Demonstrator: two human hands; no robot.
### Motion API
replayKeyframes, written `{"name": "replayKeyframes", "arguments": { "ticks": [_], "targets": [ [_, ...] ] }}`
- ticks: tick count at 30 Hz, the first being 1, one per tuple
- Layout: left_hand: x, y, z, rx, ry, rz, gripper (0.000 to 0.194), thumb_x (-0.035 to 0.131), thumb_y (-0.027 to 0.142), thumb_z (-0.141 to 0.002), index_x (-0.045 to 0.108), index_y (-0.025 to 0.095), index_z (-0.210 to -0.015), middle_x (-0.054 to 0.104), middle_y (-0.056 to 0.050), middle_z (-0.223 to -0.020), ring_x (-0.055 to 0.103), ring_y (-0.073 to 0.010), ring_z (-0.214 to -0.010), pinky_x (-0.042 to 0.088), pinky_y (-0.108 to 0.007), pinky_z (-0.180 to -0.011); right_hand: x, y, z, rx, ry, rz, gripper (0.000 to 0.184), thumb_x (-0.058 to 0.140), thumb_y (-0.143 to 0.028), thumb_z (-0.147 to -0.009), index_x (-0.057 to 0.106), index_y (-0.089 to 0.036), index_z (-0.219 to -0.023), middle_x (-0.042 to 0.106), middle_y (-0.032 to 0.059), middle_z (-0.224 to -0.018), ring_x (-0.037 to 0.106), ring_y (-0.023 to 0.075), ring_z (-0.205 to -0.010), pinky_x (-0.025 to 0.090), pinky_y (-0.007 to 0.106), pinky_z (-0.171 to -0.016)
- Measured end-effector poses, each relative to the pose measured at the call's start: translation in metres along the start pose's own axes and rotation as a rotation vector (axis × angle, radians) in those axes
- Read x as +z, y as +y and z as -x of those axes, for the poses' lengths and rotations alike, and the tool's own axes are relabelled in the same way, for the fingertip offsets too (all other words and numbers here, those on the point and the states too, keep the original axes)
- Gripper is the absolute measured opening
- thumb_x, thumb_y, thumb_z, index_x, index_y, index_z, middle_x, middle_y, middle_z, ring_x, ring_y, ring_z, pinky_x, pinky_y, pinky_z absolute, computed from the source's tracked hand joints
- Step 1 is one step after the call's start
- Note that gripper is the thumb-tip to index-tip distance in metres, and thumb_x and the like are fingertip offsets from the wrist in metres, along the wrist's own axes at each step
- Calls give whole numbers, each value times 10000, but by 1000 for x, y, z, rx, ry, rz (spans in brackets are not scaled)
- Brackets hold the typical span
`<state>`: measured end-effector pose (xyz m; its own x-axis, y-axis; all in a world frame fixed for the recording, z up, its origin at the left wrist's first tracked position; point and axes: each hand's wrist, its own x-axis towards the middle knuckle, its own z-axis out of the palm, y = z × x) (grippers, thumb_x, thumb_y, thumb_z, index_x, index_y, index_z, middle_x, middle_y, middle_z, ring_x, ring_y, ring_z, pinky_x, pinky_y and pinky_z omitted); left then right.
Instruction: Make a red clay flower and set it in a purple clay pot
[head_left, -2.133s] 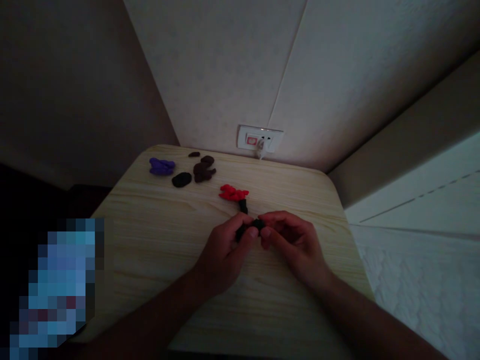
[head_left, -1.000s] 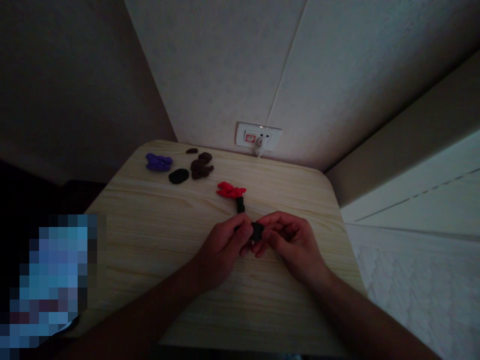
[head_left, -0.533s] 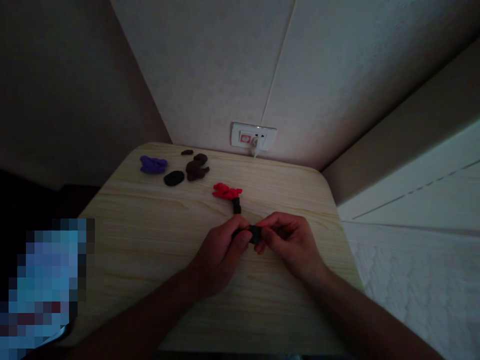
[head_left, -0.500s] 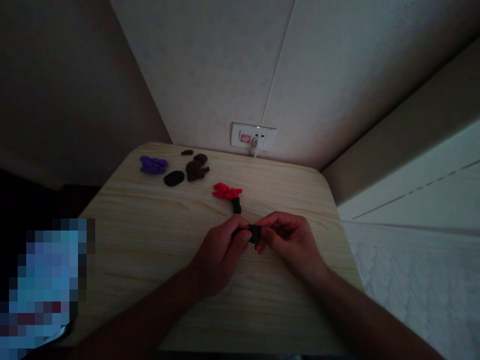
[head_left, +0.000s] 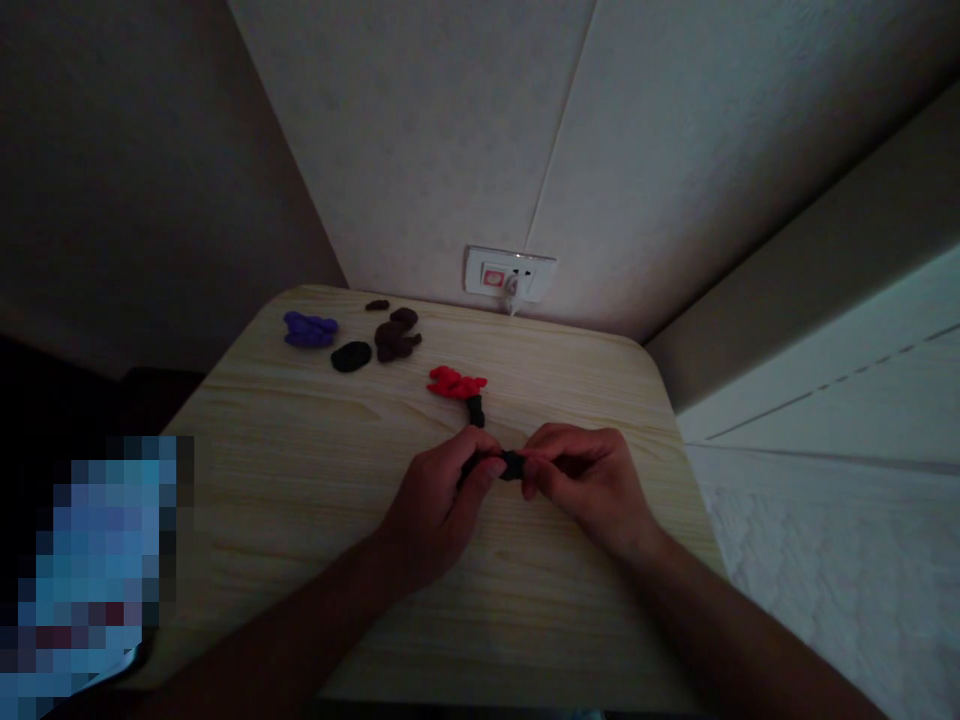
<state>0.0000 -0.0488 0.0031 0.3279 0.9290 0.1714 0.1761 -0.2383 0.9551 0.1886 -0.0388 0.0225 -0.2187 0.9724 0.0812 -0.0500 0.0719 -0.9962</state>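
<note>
In the head view, you have a pale wood-grain table (head_left: 525, 600) with rounded far corners in front of you, set against a light patterned wall (head_left: 435, 150) in a dim room. A socket plate (head_left: 472, 270) with a plug (head_left: 512, 290) in it sits just above the far edge; to the right are a pale panel (head_left: 862, 350) and a white quilted surface (head_left: 802, 580). Near the table's far left corner lie a purple lump (head_left: 310, 330), a flat black oval (head_left: 351, 356), brown lumps (head_left: 394, 340) and a small brown piece (head_left: 377, 305). A red piece (head_left: 456, 383) touches a black stalk (head_left: 476, 411), whose near end runs behind your left hand (head_left: 442, 495); you cannot tell whether it joins the black piece (head_left: 512, 465), mid-table, pinched narrowly between that hand's fingers and those of your right hand (head_left: 592, 485). Your fingers partly hide it. A pixelated bluish patch (head_left: 97, 540) covers the lower left.
</note>
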Motion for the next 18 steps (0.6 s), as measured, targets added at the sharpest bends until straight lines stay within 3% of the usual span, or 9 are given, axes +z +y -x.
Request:
{"name": "replayKeyframes", "arguments": {
  "ticks": [8,13,18],
  "targets": [
    [0,1,1,31,1,-98,175,473,285,-1014,563,204,-888,606,-2,-750,563,-150,-683,396,-257,-593,4,1,0,173,43,1,57,745,-143,-640,695,-168,-631,630,-28,-560,507,78,-483,409,200,-477],
    [2,-2,1,-10,21,-62,156,475,300,-1032,570,212,-944,573,31,-727,518,-121,-621,405,-250,-599,7,1,1,180,81,11,64,734,-177,-645,674,-167,-625,621,-29,-552,478,68,-479,383,186,-458],
    [5,-6,3,5,203,-79,84,583,276,-993,536,233,-1048,535,65,-725,515,-105,-604,413,-222,-578,10,3,4,82,155,45,109,765,-194,-674,672,-174,-621,651,-11,-570,524,84,-496,408,184,-451]
  ]
}}
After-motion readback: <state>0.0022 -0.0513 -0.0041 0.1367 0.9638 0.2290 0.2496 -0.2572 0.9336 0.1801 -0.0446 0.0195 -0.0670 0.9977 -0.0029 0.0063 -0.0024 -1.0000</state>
